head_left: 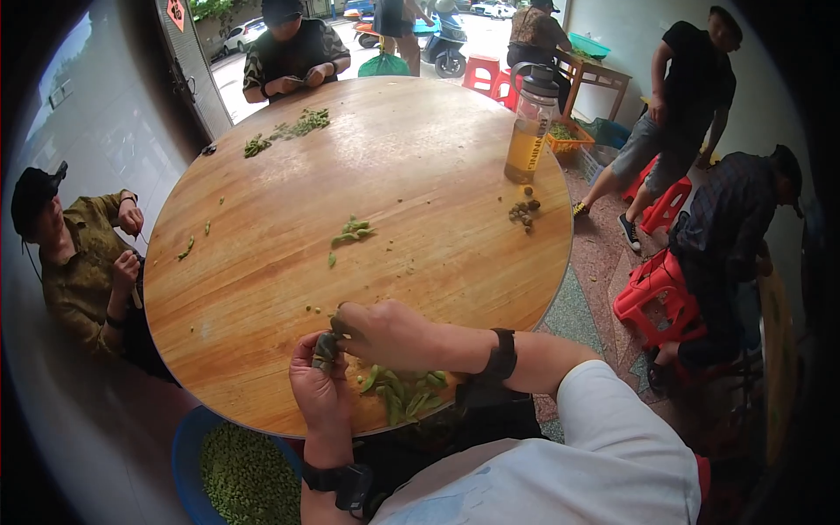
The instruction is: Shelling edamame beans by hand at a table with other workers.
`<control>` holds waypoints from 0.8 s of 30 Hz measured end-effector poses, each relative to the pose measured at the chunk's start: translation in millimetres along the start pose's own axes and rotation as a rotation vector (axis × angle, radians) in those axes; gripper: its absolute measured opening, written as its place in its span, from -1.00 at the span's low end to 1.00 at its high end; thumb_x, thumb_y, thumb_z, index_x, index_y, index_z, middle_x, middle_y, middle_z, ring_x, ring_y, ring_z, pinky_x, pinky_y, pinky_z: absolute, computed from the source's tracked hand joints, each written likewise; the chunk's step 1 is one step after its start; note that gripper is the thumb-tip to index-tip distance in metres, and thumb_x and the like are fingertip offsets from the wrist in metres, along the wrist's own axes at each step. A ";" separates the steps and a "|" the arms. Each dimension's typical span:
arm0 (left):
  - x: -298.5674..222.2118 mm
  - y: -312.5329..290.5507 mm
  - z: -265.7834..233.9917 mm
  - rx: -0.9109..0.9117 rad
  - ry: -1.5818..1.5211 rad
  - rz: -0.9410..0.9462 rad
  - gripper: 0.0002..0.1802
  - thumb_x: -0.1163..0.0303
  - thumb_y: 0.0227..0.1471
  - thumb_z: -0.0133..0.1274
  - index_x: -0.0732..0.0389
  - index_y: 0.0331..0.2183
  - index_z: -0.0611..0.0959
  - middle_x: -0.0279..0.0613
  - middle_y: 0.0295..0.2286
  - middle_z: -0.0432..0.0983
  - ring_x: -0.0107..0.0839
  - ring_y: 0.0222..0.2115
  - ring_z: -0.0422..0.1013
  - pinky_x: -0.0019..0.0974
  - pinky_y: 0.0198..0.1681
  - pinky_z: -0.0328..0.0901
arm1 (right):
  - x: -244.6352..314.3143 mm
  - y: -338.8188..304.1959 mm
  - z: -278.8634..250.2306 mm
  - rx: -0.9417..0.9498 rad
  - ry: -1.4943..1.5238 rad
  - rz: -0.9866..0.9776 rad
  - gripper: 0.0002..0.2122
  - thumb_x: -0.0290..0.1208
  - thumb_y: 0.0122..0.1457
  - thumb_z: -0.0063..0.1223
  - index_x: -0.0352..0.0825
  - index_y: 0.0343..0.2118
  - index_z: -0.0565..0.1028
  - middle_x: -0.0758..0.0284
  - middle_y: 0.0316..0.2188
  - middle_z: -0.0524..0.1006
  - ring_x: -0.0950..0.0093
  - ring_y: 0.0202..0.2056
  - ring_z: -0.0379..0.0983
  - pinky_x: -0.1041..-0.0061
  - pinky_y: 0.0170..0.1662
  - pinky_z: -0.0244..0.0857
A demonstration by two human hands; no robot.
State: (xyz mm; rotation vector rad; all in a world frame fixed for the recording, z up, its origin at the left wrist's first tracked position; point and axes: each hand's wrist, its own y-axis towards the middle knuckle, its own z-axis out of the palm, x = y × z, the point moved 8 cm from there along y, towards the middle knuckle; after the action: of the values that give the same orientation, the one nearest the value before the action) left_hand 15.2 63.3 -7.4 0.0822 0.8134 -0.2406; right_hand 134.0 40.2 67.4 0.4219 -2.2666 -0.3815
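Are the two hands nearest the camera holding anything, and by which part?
Cannot be told: the left hand and right hand meet at a small dark thing, which may be only a finger covering.

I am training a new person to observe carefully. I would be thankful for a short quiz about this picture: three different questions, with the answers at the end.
1. Short answer: What fills the blue basin below the round wooden table?

2. True or false: The tall bottle is lying on its side.

3. Multiple choice: What lies at the near table edge, just right of the camera wearer's left hand?
a) a spoon
b) green pods
c) a bowl

Key:
1. Loose green beans.
2. False; it stands upright.
3. b
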 end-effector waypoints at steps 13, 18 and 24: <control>-12.4 -0.5 -1.5 -0.104 0.259 0.108 -0.78 0.71 -0.04 -0.19 0.23 -0.37 0.49 -0.36 -0.50 0.42 -0.67 -0.58 0.28 -0.64 -0.58 0.13 | -32.2 -10.1 49.4 0.453 0.973 0.419 -0.77 -0.36 0.20 -0.24 -0.29 -0.57 0.34 0.49 -0.69 0.32 0.69 -0.67 0.16 0.65 -0.62 0.02; -5.6 0.2 4.8 0.035 0.092 0.050 -0.82 0.68 -0.02 -0.10 0.28 -0.33 0.51 -0.30 -0.42 0.47 -0.60 -0.47 0.37 -0.60 -0.42 0.28 | -26.9 -15.1 44.1 0.520 1.017 0.478 -0.80 -0.38 0.21 -0.24 -0.27 -0.54 0.32 0.51 -0.69 0.29 0.71 -0.68 0.12 0.68 -0.65 -0.03; -0.8 -1.2 13.4 0.145 -0.082 -0.064 -0.90 0.54 0.03 0.02 0.28 -0.33 0.51 -0.33 -0.41 0.46 -0.59 -0.43 0.38 -0.58 -0.36 0.29 | -27.5 -23.2 49.5 0.563 1.378 0.636 -0.82 -0.39 0.21 -0.19 -0.27 -0.53 0.32 0.52 -0.69 0.28 0.74 -0.67 0.13 0.71 -0.68 -0.05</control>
State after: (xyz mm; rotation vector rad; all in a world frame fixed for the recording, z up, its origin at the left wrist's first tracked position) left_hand 23.9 60.1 2.3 0.1818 0.7172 -0.3610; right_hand 118.6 37.5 8.3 0.1102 -0.9785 0.7127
